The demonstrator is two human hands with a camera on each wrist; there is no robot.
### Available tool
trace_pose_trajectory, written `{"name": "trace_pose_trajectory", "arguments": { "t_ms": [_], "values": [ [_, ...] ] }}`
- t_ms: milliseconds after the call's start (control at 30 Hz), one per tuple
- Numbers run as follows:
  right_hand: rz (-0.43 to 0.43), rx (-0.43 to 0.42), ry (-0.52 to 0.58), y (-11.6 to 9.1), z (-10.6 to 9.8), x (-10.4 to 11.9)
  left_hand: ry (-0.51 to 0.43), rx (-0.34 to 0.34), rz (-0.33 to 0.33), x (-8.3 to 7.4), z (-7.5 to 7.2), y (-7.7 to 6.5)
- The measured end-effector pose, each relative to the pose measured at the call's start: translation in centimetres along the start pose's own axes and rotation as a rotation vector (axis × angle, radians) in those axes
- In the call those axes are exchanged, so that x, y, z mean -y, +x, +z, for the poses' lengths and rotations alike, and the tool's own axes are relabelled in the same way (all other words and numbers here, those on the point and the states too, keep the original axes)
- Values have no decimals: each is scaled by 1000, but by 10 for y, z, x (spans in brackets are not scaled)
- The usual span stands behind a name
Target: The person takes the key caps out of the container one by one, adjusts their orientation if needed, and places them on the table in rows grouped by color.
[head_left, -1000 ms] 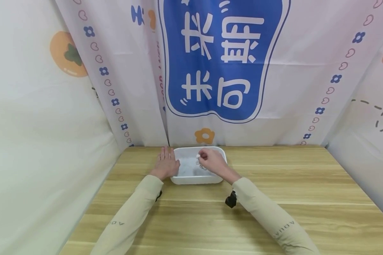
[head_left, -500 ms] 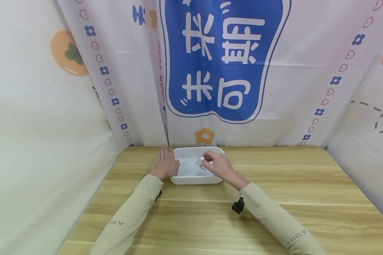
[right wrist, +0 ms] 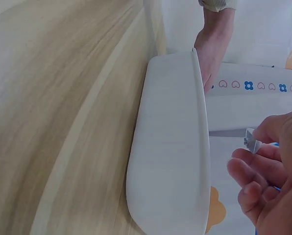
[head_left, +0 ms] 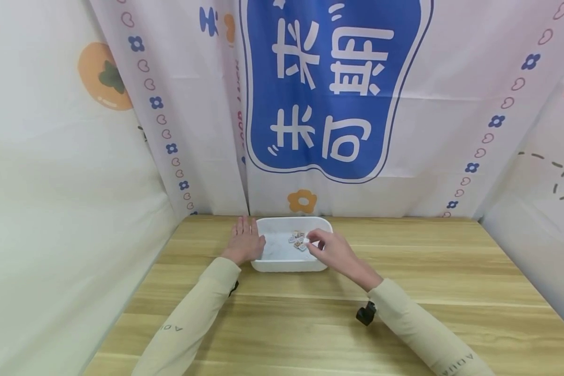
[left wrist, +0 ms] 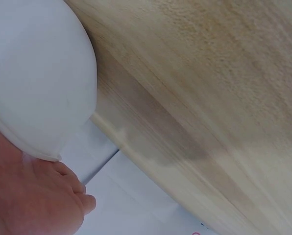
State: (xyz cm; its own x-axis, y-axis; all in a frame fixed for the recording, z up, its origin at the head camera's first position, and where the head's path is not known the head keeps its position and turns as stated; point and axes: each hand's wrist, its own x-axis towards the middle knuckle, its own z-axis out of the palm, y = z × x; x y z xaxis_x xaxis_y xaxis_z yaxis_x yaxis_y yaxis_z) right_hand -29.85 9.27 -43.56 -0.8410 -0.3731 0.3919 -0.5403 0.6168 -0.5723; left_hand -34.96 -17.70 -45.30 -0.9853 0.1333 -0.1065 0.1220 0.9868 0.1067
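A white rectangular tray (head_left: 289,266) stands near the far edge of the table. My left hand (head_left: 244,244) rests along its left rim, fingers straight and pointing away from me; the left wrist view shows this hand (left wrist: 36,196) against the tray wall (left wrist: 43,78). Over the tray's right part, my right hand (head_left: 331,249) pinches a small pale square piece (right wrist: 251,141) between thumb and fingertips. Below and left of the fingertips, several small flat-looking pieces (head_left: 297,240), whitish with brown markings, lie together on the tray floor.
The wood-grain table (head_left: 282,324) stretches toward me and to both sides. A printed cloth (head_left: 404,193) hangs right behind its far edge, and white cloth walls (head_left: 75,235) stand at the sides. Black wrist cameras (head_left: 366,313) sit under the sleeves.
My right hand has moved right across the tray, still pinching the small piece, so more of the pieces on the tray floor show. My left hand has stayed on the rim.
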Motion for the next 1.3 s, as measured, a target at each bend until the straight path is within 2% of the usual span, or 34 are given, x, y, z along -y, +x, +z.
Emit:
{"name": "trace_pose_trajectory", "arguments": {
  "t_ms": [167, 400, 667, 833, 1067, 1300],
  "values": [
    [1, 12, 8, -9, 0, 0, 9, 2, -5, 0, 0, 0],
    [-63, 32, 35, -22, -2, 3, 10, -4, -8, 0, -1, -1],
    [-94, 74, 35, -37, -3, 5, -19, -13, -3, -1, -2, -3],
    [-138, 112, 28, -47, 2, 4, -17, -20, -4, -2, -2, -5],
    [-193, 210, -10, -65, 12, -2, -29, -15, -5, -2, -2, -5],
    [-232, 272, -56, -72, 20, -2, -42, -14, -4, -2, -1, -5]
  ]
}}
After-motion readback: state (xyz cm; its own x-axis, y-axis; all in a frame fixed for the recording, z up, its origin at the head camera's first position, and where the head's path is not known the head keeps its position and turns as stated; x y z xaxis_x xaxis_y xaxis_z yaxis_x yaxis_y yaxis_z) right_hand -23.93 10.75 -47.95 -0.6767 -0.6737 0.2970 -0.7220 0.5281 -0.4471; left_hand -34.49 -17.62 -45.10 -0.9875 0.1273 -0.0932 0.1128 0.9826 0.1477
